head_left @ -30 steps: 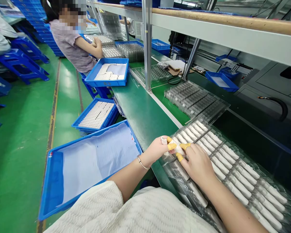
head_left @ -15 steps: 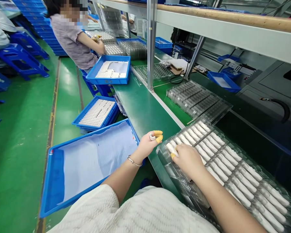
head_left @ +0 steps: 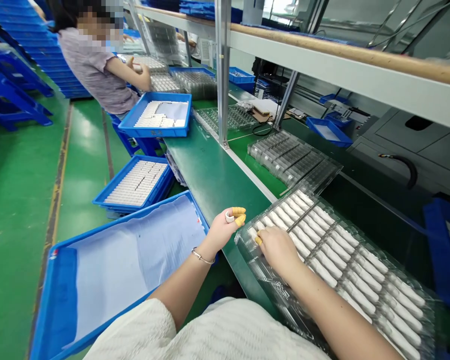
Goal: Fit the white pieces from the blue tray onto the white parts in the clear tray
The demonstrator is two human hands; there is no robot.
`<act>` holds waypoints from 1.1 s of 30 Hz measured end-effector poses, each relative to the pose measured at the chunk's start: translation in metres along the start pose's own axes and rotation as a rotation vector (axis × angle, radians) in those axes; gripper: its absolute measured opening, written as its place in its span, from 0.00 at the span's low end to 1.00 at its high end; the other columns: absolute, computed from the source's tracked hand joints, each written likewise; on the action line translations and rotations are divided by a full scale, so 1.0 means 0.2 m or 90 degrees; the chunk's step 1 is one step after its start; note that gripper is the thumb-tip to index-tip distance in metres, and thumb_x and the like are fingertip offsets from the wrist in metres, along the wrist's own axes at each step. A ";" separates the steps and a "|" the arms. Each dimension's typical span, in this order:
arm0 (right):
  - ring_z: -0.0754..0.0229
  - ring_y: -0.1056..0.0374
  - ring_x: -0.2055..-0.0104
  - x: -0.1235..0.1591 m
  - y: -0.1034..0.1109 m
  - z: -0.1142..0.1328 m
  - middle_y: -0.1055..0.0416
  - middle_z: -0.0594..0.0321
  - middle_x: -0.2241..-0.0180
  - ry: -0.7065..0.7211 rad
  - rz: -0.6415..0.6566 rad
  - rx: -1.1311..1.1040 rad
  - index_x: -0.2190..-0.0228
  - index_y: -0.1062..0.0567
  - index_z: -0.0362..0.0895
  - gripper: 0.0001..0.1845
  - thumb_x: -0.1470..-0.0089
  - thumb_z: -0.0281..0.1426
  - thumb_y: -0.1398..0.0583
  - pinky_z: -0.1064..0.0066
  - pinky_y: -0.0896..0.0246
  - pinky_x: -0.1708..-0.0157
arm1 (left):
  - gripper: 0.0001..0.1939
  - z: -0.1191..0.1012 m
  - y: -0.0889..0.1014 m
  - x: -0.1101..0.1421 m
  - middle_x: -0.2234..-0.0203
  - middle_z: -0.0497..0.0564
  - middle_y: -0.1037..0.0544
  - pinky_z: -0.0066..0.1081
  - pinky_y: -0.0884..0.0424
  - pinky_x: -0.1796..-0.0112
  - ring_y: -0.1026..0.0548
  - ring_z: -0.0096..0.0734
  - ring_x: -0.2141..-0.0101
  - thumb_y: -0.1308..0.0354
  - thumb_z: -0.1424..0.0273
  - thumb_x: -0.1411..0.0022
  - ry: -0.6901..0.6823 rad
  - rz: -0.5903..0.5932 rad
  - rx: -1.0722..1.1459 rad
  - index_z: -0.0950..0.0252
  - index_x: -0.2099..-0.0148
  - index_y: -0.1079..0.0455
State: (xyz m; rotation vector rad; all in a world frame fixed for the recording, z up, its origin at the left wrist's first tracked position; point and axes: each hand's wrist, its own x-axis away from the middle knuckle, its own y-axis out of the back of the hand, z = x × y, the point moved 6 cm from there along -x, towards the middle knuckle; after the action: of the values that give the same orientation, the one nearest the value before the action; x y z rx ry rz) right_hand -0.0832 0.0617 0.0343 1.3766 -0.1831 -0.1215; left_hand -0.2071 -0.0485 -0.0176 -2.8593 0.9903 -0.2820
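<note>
My right hand point(head_left: 279, 250) is over the near left corner of a clear plastic blister tray point(head_left: 243, 240). Its fingers, with yellow finger cots, are bent closed at the end of a white cylindrical piece point(head_left: 252, 233); my hand partly hides the grip. Rows of similar white pieces point(head_left: 333, 240) fill the tray, which lies on more clear trays. My left hand point(head_left: 223, 227) hovers left of the tray, over the green bench edge. Its yellow-capped thumb and forefinger are slightly apart with nothing visible between them, and a white band circles one finger.
Left of the bench sits a large blue bin point(head_left: 135, 225) lined with pale blue sheet. Smaller blue trays point(head_left: 135, 182) of white pieces stand beyond it. Clear blister trays point(head_left: 292, 157) lie behind a metal post point(head_left: 223, 75). A co-worker point(head_left: 93, 70) sits farther up the bench.
The view has turned slightly right. My right thumb and finger have come closer together at the tray's left corner. My left hand stays nearly in place.
</note>
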 end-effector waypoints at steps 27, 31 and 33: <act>0.63 0.29 0.67 -0.56 -0.08 -1.77 0.27 0.63 0.64 -0.374 0.214 -0.173 0.61 0.25 0.39 0.12 0.37 0.37 0.40 0.69 0.30 0.67 | 0.28 0.22 -0.93 -1.16 0.41 0.62 0.31 0.40 0.43 0.37 0.36 0.44 0.39 0.41 0.76 0.41 -0.398 0.302 -0.626 0.69 0.39 0.35; 0.64 0.30 0.68 -0.56 -0.07 -1.79 0.27 0.63 0.65 -0.365 0.189 -0.132 0.61 0.26 0.39 0.14 0.36 0.39 0.41 0.69 0.31 0.67 | 0.26 0.21 -0.98 -1.15 0.37 0.62 0.36 0.41 0.46 0.36 0.43 0.43 0.35 0.48 0.74 0.35 -0.481 0.323 -0.703 0.68 0.36 0.40; 0.64 0.31 0.68 -0.57 -0.05 -1.78 0.28 0.63 0.66 -0.359 0.170 -0.110 0.61 0.26 0.40 0.15 0.36 0.40 0.41 0.68 0.32 0.67 | 0.24 0.20 -0.99 -1.15 0.39 0.63 0.35 0.43 0.43 0.39 0.40 0.45 0.38 0.53 0.74 0.33 -0.499 0.318 -0.743 0.68 0.36 0.39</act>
State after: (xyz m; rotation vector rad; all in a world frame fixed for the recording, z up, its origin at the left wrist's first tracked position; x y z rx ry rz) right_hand -0.1230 0.4244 -0.0471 1.1063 -0.8060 -0.2931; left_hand -0.2565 0.2509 -0.0585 -2.7193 1.9417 1.8127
